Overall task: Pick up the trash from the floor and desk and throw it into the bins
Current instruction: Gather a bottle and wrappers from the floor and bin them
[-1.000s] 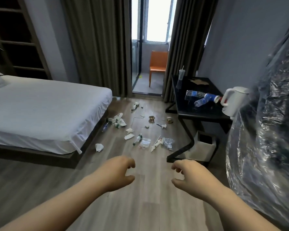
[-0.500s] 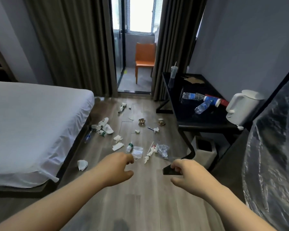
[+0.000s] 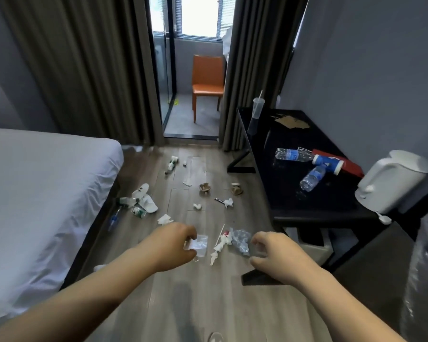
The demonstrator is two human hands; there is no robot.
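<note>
I'm holding my left hand (image 3: 176, 245) and right hand (image 3: 272, 253) out, fingers (image 3: 189, 232) loosely curled and gripping nothing. By my reckoning we're barely starting: trash (image 3: 143, 206) is littering the floor (image 3: 208, 304), bottles (image 3: 290, 154) are lying on the bench (image 3: 294, 193), and the bin (image 3: 314, 248) is waiting underneath.

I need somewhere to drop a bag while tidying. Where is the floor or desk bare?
Bare floor lies nearest you, between the bed and the desk foot. The desk's near end, between bottles and kettle, is free. Crowded: the litter strewn ahead toward the curtains.
</note>
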